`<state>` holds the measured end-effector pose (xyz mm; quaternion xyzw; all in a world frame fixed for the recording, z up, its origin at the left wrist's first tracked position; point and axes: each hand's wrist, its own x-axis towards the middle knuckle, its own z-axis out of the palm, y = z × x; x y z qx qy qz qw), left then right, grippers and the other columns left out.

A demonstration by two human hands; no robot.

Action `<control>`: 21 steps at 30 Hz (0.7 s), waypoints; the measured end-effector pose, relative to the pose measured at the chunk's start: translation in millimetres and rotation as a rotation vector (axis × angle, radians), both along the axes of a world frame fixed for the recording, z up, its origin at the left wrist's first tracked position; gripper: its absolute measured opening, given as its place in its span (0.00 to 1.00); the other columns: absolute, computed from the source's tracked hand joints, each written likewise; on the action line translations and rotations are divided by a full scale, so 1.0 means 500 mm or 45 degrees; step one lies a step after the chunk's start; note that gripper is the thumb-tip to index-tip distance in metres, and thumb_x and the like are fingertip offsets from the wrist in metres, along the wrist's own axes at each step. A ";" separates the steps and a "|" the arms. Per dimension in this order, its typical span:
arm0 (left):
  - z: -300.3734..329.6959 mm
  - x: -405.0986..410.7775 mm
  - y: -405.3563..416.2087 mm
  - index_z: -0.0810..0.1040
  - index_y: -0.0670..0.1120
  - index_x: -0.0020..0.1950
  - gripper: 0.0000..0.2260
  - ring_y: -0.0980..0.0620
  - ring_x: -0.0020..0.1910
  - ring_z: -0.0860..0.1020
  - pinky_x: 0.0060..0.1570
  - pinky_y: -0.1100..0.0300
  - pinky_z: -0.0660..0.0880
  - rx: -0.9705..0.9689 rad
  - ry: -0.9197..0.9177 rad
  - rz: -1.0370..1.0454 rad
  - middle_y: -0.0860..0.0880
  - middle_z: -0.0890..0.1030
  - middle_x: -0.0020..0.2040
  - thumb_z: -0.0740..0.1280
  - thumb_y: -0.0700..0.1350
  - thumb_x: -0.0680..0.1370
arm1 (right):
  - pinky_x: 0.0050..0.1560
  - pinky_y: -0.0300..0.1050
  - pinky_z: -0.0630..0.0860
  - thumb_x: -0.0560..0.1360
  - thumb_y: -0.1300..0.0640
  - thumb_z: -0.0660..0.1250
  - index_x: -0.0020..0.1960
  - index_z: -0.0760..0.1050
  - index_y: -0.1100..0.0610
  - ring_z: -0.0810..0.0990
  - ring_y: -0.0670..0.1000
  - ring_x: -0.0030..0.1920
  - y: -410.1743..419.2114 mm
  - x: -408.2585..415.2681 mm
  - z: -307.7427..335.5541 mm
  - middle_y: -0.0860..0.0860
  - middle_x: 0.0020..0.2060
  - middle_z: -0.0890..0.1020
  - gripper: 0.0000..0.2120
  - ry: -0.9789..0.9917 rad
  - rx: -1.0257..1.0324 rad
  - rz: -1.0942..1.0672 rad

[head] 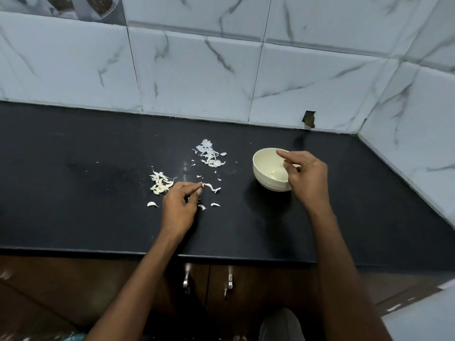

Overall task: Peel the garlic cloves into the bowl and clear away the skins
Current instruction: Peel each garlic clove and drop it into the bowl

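A cream bowl (267, 177) stands on the black counter (98, 205), with a peeled clove (272, 172) or two inside. My right hand (306, 179) hovers over the bowl's right rim, fingers loosely curled, index finger stretched out; I see nothing in it. My left hand (181, 205) rests on the counter and pinches the end of a strip of garlic skin (211, 187). Just left of that hand lies a small pile of unpeeled cloves (160, 184). A heap of loose skins (209, 153) sits farther back.
Single cloves (152, 204) and skin scraps (215, 205) are scattered around my left hand. A marble-tiled wall (197, 70) closes the counter at the back and right. Cabinet doors with metal handles (229, 284) are below the front edge.
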<state>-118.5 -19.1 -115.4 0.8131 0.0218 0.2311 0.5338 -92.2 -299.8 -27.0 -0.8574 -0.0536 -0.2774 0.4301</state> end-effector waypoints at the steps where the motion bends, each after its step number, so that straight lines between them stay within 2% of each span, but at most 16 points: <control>1: -0.001 0.000 0.000 0.88 0.45 0.56 0.07 0.59 0.50 0.81 0.49 0.74 0.72 0.000 0.005 -0.004 0.53 0.84 0.51 0.73 0.39 0.79 | 0.60 0.39 0.79 0.78 0.70 0.68 0.60 0.86 0.50 0.83 0.42 0.55 -0.002 0.001 0.000 0.47 0.55 0.85 0.19 -0.003 0.028 -0.011; 4: -0.001 -0.001 -0.001 0.88 0.47 0.52 0.05 0.55 0.47 0.82 0.46 0.69 0.73 -0.030 0.007 0.019 0.52 0.83 0.49 0.76 0.41 0.78 | 0.57 0.33 0.79 0.78 0.71 0.67 0.60 0.85 0.53 0.84 0.40 0.52 -0.007 -0.002 0.002 0.45 0.54 0.86 0.19 -0.015 0.148 -0.056; 8: 0.000 -0.003 -0.002 0.88 0.49 0.48 0.04 0.58 0.40 0.81 0.46 0.60 0.76 -0.149 0.015 0.052 0.50 0.83 0.46 0.76 0.40 0.77 | 0.55 0.39 0.82 0.78 0.69 0.68 0.58 0.86 0.52 0.86 0.46 0.50 -0.003 -0.010 -0.012 0.45 0.53 0.86 0.17 -0.029 0.270 -0.067; 12: 0.002 -0.008 -0.001 0.86 0.54 0.55 0.16 0.63 0.41 0.79 0.48 0.62 0.77 -0.165 -0.022 0.050 0.55 0.82 0.45 0.72 0.32 0.77 | 0.54 0.45 0.83 0.77 0.71 0.66 0.54 0.86 0.49 0.87 0.50 0.51 0.019 -0.027 -0.030 0.46 0.52 0.87 0.19 -0.078 0.389 -0.016; 14: 0.001 -0.007 -0.002 0.86 0.52 0.57 0.15 0.64 0.44 0.81 0.52 0.60 0.79 -0.186 -0.019 0.044 0.57 0.84 0.46 0.71 0.33 0.79 | 0.53 0.45 0.83 0.77 0.73 0.63 0.52 0.86 0.51 0.88 0.51 0.50 0.042 -0.042 -0.037 0.49 0.50 0.87 0.21 -0.085 0.512 0.025; 17: -0.001 -0.004 -0.003 0.84 0.48 0.65 0.14 0.55 0.54 0.85 0.61 0.56 0.80 -0.369 0.023 0.002 0.54 0.87 0.51 0.67 0.36 0.83 | 0.54 0.45 0.83 0.76 0.75 0.59 0.51 0.87 0.56 0.87 0.52 0.50 0.094 -0.062 -0.050 0.53 0.49 0.87 0.22 -0.064 0.603 0.118; 19: 0.006 -0.009 -0.003 0.78 0.48 0.72 0.15 0.52 0.58 0.85 0.61 0.57 0.79 -0.498 -0.018 -0.021 0.52 0.87 0.55 0.64 0.39 0.85 | 0.52 0.45 0.84 0.77 0.76 0.59 0.53 0.86 0.57 0.87 0.51 0.50 0.132 -0.073 -0.059 0.53 0.49 0.88 0.21 0.022 0.610 0.244; 21: 0.019 -0.016 -0.004 0.72 0.48 0.77 0.17 0.53 0.60 0.84 0.61 0.59 0.79 -0.639 -0.080 -0.033 0.50 0.86 0.58 0.60 0.42 0.87 | 0.48 0.43 0.84 0.80 0.75 0.59 0.56 0.84 0.59 0.86 0.50 0.49 0.167 -0.084 -0.068 0.54 0.48 0.88 0.19 0.186 0.619 0.437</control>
